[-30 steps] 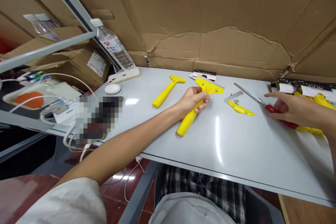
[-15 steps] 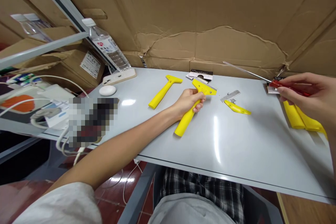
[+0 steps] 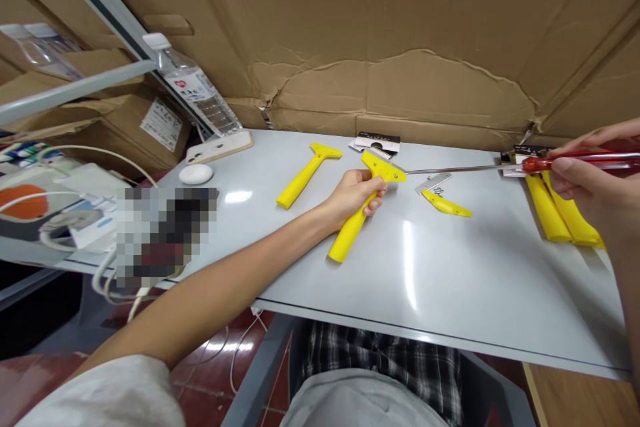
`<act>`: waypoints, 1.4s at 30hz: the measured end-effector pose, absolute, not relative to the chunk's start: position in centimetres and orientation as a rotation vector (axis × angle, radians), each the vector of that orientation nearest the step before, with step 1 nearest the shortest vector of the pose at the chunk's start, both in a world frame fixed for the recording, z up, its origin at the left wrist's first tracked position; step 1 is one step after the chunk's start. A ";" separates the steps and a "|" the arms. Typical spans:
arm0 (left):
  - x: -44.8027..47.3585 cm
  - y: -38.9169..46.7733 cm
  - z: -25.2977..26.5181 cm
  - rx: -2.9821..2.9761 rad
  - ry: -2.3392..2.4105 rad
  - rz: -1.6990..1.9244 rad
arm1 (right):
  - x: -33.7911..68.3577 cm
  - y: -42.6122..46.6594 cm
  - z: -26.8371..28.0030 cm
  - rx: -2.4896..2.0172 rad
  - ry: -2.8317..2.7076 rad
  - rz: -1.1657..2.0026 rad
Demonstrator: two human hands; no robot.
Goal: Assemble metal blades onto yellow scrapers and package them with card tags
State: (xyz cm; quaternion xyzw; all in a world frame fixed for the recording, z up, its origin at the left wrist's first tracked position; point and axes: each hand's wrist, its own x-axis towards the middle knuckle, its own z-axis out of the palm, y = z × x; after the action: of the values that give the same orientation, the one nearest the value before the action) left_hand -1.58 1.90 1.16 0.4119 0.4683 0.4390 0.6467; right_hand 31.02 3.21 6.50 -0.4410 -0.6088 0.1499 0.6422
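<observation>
My left hand (image 3: 359, 195) is wrapped round the upper handle of a yellow scraper (image 3: 349, 239), whose wide head with screws points away from me. In my right hand (image 3: 593, 173) is a screwdriver (image 3: 537, 164) with a red handle and a long metal shaft. Its tip lies close to the right end of the scraper's head; whether it touches a screw I cannot tell. Just right of the head lie a metal plate (image 3: 434, 183), a small heap of screws (image 3: 439, 192) and a loose yellow head cover (image 3: 447, 204).
Another yellow scraper (image 3: 307, 177) lies to the left, and yellow handles (image 3: 550, 213) lie under my right hand. Small black-and-white packs (image 3: 379, 142) rest by the cardboard wall (image 3: 320, 90). A phone (image 3: 219, 148), a white oval case (image 3: 196, 174) and a bottle (image 3: 197, 90) stand at left.
The screwdriver has swung from pointing up and left to nearly level, its tip coming down to the scraper's head. My left hand keeps its hold. The view has shifted slightly.
</observation>
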 end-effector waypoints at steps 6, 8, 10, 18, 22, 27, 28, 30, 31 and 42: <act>-1.6 1.8 1.3 0.961 1.058 0.993 | 31.2 3.4 6.0 -0.963 -1.436 0.388; -1.6 1.8 1.4 0.957 1.057 0.988 | 31.2 3.3 5.9 -1.000 -1.443 0.380; -1.6 1.7 1.5 0.950 1.063 0.981 | 31.2 3.3 5.9 -1.031 -1.452 0.382; -1.5 1.7 1.4 0.951 1.058 0.977 | 31.2 3.2 5.9 -0.952 -1.461 0.432; -1.6 1.7 1.3 0.961 1.056 0.977 | 31.2 3.2 5.7 -0.948 -1.471 0.461; -1.6 1.6 1.4 0.975 1.057 0.972 | 31.3 3.2 5.6 -0.940 -1.479 0.459; -1.6 1.6 1.4 0.977 1.055 0.972 | 31.3 3.3 5.6 -0.939 -1.488 0.455; -1.6 1.6 1.5 0.977 1.063 0.974 | 31.3 3.3 5.5 -0.932 -1.514 0.427; -1.5 1.6 1.5 0.976 1.073 0.975 | 31.3 3.4 5.5 -0.928 -1.531 0.402; -1.3 1.6 1.3 0.999 1.151 0.963 | 31.7 3.3 5.7 -0.806 -1.714 0.265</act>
State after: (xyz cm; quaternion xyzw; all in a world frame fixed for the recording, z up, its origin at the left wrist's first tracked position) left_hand -1.29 1.64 1.32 0.4343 0.5008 0.4189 0.6205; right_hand 31.73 3.34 5.70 -0.3442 -0.7323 0.1133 0.5765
